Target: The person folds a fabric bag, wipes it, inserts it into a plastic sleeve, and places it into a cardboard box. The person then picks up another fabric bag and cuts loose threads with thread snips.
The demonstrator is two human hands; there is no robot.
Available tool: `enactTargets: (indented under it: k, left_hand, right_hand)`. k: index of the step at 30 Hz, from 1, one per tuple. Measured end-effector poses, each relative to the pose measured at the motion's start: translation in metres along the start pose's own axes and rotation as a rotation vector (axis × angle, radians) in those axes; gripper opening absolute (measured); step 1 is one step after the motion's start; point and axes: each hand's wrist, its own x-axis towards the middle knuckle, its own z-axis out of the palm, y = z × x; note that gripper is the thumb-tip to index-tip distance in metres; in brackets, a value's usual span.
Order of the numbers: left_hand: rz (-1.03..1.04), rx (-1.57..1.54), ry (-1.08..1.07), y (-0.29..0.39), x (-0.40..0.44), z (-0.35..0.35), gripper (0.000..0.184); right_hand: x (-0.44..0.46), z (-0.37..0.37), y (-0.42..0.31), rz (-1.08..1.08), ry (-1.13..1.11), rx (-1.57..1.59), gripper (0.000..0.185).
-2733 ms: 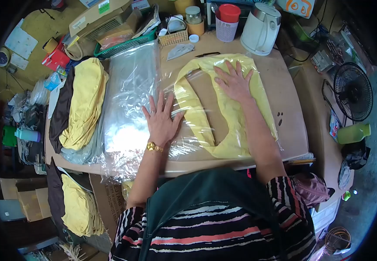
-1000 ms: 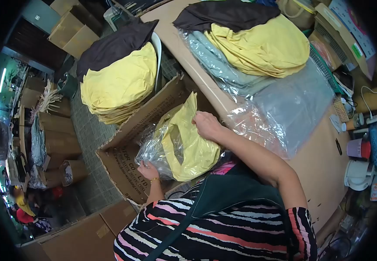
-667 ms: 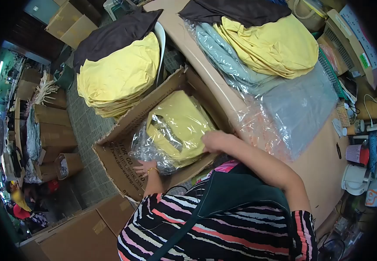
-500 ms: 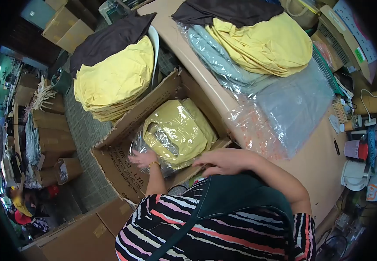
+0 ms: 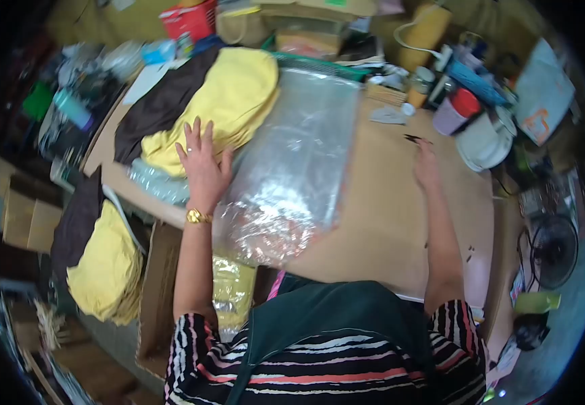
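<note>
My left hand (image 5: pixel 205 169) is open, its fingers spread over the lower edge of a folded yellow cloth stack (image 5: pixel 238 94). Dark brown cloth (image 5: pixel 164 108) lies along the stack's left side, and pale blue-green cloth in clear plastic (image 5: pixel 161 183) shows beneath. To the right of my left hand is a pile of clear plastic bags (image 5: pixel 299 148). My right hand (image 5: pixel 426 165) reaches across the table, its fingertips closed on small black snips (image 5: pixel 414 139) with two points; the rest of them is hidden by the fingers.
A cardboard box (image 5: pixel 157 290) beside the table holds yellow cloth in clear plastic (image 5: pixel 232 290). Further left stands another yellow cloth stack (image 5: pixel 107 270). A lidded cup (image 5: pixel 456 111), a white container (image 5: pixel 485 142) and jars line the table's far right. A fan (image 5: pixel 554 250) stands at right.
The view has swung right toward the table. Both hands have left the box: the left has moved onto the yellow cloth stack, the right has reached out to the black snips.
</note>
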Motion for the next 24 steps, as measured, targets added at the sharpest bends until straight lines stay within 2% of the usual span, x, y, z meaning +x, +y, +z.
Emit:
enactTargets:
  k: [1, 2, 3, 4, 6, 8, 11, 12, 13, 14, 15, 16, 17, 19, 20, 21, 22, 23, 24]
  left_hand:
    - [0.027, -0.017, 0.005, 0.002, 0.015, 0.016, 0.046]
    - [-0.084, -0.046, -0.198, -0.002, 0.025, 0.031, 0.042]
    - [-0.206, -0.060, -0.396, -0.005, 0.036, 0.038, 0.040]
    - [-0.211, -0.040, -0.380, -0.010, 0.043, 0.042, 0.040]
    - [-0.097, 0.137, -0.585, -0.018, 0.053, 0.047, 0.032]
    - [-0.114, 0.090, -0.561, -0.029, 0.059, 0.053, 0.028]
    - [-0.081, -0.030, -0.470, -0.060, 0.068, 0.072, 0.028]
    - [-0.190, -0.102, -0.427, -0.063, 0.075, 0.069, 0.028]
    - [-0.296, -0.176, -0.381, -0.066, 0.083, 0.066, 0.028]
    - [-0.296, -0.169, -0.375, -0.074, 0.095, 0.061, 0.028]
    - [-0.331, -0.222, -0.280, -0.083, 0.108, 0.053, 0.028]
    - [-0.366, -0.275, -0.187, -0.089, 0.115, 0.047, 0.029]
    - [-0.376, -0.237, -0.204, -0.074, 0.124, 0.025, 0.029]
    - [-0.130, -0.244, 0.043, -0.034, 0.130, 0.008, 0.027]
    - [-0.070, -0.256, -0.049, 0.004, 0.128, -0.007, 0.024]
    - [-0.012, -0.266, -0.143, 0.048, 0.119, -0.021, 0.022]
    - [0.141, -0.230, -0.238, 0.087, 0.103, -0.026, 0.018]
    - [0.189, -0.397, -0.397, 0.116, 0.082, -0.019, 0.019]
    - [0.220, -0.486, -0.554, 0.156, 0.055, -0.027, 0.021]
  right_hand:
    - [0.003, 0.005, 0.006, 0.001, 0.007, -0.150, 0.037]
    - [0.007, 0.008, 0.008, -0.009, 0.002, -0.287, 0.039]
    - [0.011, 0.008, 0.011, -0.012, 0.010, -0.271, 0.039]
    - [0.011, 0.007, 0.011, 0.041, -0.039, -0.284, 0.037]
    - [0.015, 0.000, -0.001, 0.069, -0.100, -0.279, 0.035]
    - [0.023, -0.019, -0.012, 0.135, -0.309, -0.335, 0.026]
    - [0.020, -0.003, 0.009, 0.005, -0.193, -0.378, 0.018]
    - [0.020, 0.006, 0.029, -0.005, -0.191, -0.371, 0.018]
    - [0.020, 0.016, 0.053, -0.076, -0.062, -0.285, 0.017]
    - [0.019, 0.022, 0.065, -0.143, 0.068, -0.198, 0.019]
    - [0.017, 0.012, 0.053, -0.144, 0.073, -0.190, 0.019]
    - [0.013, -0.001, 0.042, 0.227, 0.008, 0.293, 0.016]
    - [0.008, -0.019, 0.024, 0.601, -0.063, 0.775, 0.014]
    - [0.002, -0.045, 0.001, 0.601, -0.045, 0.901, 0.022]
    - [-0.001, -0.059, -0.013, 0.597, -0.036, 1.020, 0.029]
    - [-0.004, -0.076, -0.035, 0.599, -0.036, 1.022, 0.029]
    - [-0.007, -0.095, -0.062, 0.453, 0.041, 1.051, 0.028]
    - [-0.012, -0.114, -0.088, 0.307, 0.120, 1.074, 0.027]
    - [-0.021, -0.134, -0.113, 0.281, 0.094, 1.117, 0.025]
